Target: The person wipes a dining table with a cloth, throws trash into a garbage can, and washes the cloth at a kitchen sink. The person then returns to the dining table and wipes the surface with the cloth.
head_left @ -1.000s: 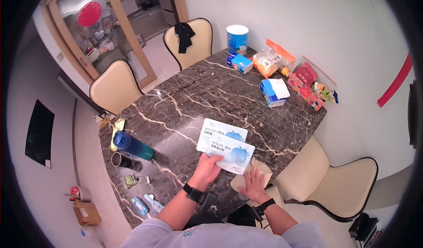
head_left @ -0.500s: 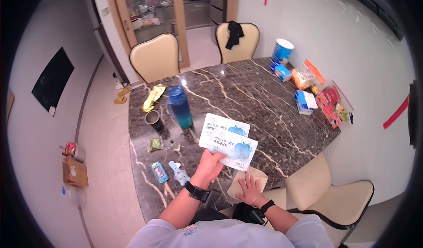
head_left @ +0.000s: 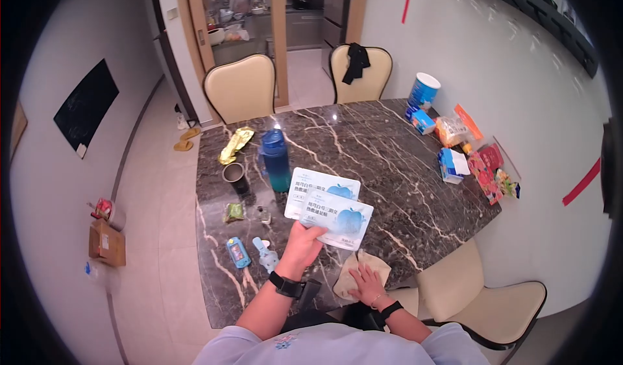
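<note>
My left hand [head_left: 304, 245] pinches two white packets [head_left: 337, 219] with blue apple prints and dark Chinese lettering. They overlap like fanned cards above the table. My right hand [head_left: 368, 284] lies flat with fingers spread on a folded beige cloth [head_left: 373, 262] at the table's near edge. Just beyond the packets stands a blue-to-teal water bottle [head_left: 276, 160]. To its left are a dark cup [head_left: 235, 178] and a crumpled gold wrapper [head_left: 236, 146]. Nearer me lie a small green packet [head_left: 233, 212], a clear little item [head_left: 263, 215], a blue handheld toy [head_left: 238, 253] and a light-blue plush-like toy [head_left: 265, 255].
Along the right side of the marble table [head_left: 363, 144] sit a blue can [head_left: 424, 90], blue-and-white boxes [head_left: 453, 166], a snack bag [head_left: 452, 131] and red packets [head_left: 485, 170]. Cream chairs [head_left: 240, 89] stand at the far side, another [head_left: 454, 280] at the near right.
The camera view has shifted a little, so the table appears lower and further right. Held in my left hand, the packets have come slightly left, towards the bottle. The cloth's outline looks rounder under my right hand.
</note>
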### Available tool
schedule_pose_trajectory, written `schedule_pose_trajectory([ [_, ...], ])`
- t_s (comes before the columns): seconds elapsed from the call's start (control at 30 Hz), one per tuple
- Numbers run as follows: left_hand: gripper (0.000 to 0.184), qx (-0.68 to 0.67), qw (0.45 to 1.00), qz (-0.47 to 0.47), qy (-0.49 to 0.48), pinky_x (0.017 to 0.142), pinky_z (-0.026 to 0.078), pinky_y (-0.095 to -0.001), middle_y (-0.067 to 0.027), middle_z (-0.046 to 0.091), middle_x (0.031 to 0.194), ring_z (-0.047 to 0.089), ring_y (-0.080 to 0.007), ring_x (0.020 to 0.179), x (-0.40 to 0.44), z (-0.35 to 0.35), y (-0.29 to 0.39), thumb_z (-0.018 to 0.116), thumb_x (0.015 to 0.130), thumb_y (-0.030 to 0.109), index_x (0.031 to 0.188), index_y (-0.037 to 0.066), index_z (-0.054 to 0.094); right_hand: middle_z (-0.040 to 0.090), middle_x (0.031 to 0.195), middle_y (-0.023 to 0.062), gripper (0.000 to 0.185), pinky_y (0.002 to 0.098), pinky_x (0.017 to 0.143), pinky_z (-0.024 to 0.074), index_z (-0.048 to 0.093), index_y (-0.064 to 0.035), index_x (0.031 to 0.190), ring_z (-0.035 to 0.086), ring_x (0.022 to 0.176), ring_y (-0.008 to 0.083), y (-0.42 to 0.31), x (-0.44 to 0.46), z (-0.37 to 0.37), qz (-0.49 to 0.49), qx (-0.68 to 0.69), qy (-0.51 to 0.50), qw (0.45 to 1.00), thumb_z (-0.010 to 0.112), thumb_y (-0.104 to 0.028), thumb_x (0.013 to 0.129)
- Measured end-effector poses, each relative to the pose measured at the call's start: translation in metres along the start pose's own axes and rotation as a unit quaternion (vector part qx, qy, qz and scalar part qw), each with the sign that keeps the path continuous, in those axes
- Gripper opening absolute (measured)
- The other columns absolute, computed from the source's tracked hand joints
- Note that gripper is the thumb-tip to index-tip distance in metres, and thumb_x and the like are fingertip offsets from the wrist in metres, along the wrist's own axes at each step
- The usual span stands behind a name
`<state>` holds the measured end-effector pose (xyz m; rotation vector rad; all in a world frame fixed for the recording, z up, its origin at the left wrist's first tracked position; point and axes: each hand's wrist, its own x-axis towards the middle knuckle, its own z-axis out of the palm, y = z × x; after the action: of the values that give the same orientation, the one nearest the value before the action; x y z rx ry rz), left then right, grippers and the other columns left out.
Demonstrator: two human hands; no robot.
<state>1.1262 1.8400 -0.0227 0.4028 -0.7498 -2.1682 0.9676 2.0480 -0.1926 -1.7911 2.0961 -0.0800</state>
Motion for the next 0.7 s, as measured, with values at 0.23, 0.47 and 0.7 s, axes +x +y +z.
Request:
schedule_pose_trajectory([
  [0.23,0.043,0.023,0.998,-0.051,-0.005,0.096,0.045,-0.0389,-0.0136,0.058,0.119,0.057,-0.025,0.111,0.042,0.036,-0.046,0.052,0.079,-0.013,0.121,-0.003,0.049,0.036,0.144,0.0129,0.07,0.0506,0.107,0.0245,0.031,-0.0186,0.143,0.03,0.135,0.0315,0.078,-0.002,-0.032,0.041,0.051,0.085,0.994,0.061,-0.041,0.083],
  [0.47,0.04,0.129,0.979,-0.157,-0.012,0.097,0.045,-0.0375,-0.0131,0.058,0.119,0.057,-0.024,0.11,0.126,0.077,-0.133,0.054,0.081,-0.012,0.12,-0.004,0.049,0.028,0.148,0.0145,0.068,0.046,0.112,0.0187,0.032,-0.0167,0.142,0.025,0.138,0.0307,0.255,-0.013,-0.076,0.24,0.107,0.143,0.954,0.059,-0.041,0.085],
  [0.7,0.033,0.176,0.959,-0.224,0.001,0.094,0.047,-0.0379,-0.0103,0.057,0.119,0.058,-0.023,0.108,0.204,0.136,-0.221,0.055,0.091,0.003,0.123,0.0,0.047,0.029,0.148,0.0169,0.075,0.0473,0.112,0.0142,0.023,-0.0125,0.145,0.023,0.138,0.0328,0.42,-0.001,-0.102,0.41,0.115,0.248,0.87,0.058,-0.04,0.085],
])
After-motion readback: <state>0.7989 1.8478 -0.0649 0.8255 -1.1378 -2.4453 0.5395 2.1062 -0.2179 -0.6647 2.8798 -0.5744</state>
